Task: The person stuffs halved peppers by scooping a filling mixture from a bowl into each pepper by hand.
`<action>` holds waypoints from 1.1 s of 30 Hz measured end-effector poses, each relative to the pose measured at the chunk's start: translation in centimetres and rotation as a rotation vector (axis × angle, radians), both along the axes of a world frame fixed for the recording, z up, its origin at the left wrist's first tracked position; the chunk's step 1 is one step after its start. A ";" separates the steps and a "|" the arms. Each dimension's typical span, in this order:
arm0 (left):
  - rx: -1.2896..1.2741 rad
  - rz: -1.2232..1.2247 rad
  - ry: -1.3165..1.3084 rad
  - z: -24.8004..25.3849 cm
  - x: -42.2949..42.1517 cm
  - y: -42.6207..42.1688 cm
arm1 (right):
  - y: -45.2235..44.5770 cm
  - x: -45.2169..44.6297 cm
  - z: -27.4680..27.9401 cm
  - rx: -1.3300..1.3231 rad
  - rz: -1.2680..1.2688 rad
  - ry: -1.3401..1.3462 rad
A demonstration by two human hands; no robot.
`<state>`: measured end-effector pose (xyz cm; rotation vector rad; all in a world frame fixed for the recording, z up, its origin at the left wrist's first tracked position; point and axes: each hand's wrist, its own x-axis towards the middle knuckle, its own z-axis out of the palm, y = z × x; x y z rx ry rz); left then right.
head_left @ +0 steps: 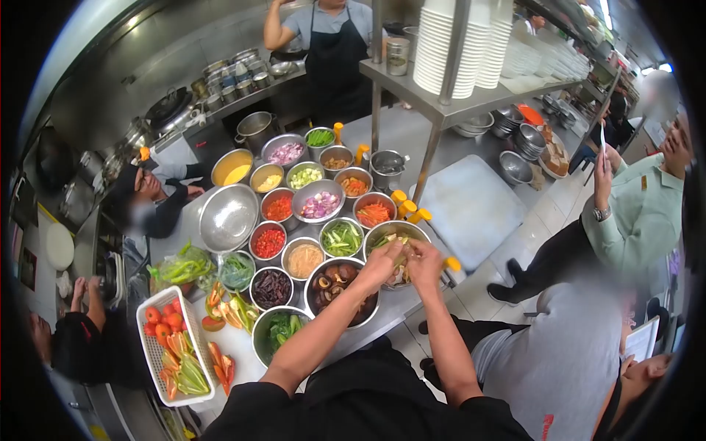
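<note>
Both my hands are over a steel bowl (416, 229) at the right end of a group of bowls. It holds pale and greenish pieces whose kind I cannot make out. My left hand (384, 264) has its fingers closed together at the bowl's left side. Close beside it, my right hand (424, 262) has its fingers bent and pinched. What lies between the fingers is too small to name. Under my left forearm stands a bowl of dark brown mushrooms (334, 283). Sliced green vegetable (342, 238) fills the bowl just to the left.
A white basket (144, 342) holds tomatoes and cut peppers. Chopped red onion (321, 205) and grated carrot (373, 214) fill nearby bowls. A white cutting board (471, 209) lies to the right. Stacked white containers (450, 51) stand on a steel shelf (441, 110). Several people are around the table.
</note>
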<state>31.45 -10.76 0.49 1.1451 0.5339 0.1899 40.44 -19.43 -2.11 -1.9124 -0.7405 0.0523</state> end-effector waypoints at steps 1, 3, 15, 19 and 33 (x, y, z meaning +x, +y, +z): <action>-0.009 0.018 0.003 0.2 -0.3 0.0 | 0.1 -0.1 -0.2 -0.009 0.018 0.003; -0.026 0.005 0.000 0.4 -0.8 0.0 | 0.1 0.0 -0.6 -0.031 0.043 -0.057; 0.121 0.447 0.168 4.1 -16.6 3.3 | 0.9 1.8 -1.2 0.206 0.207 0.186; 0.652 1.002 0.353 0.9 -29.7 5.2 | -0.5 5.0 -4.7 -0.034 0.197 -0.016; 0.917 1.253 1.669 0.9 -53.7 4.1 | -0.9 3.8 -5.2 -0.078 0.156 -0.049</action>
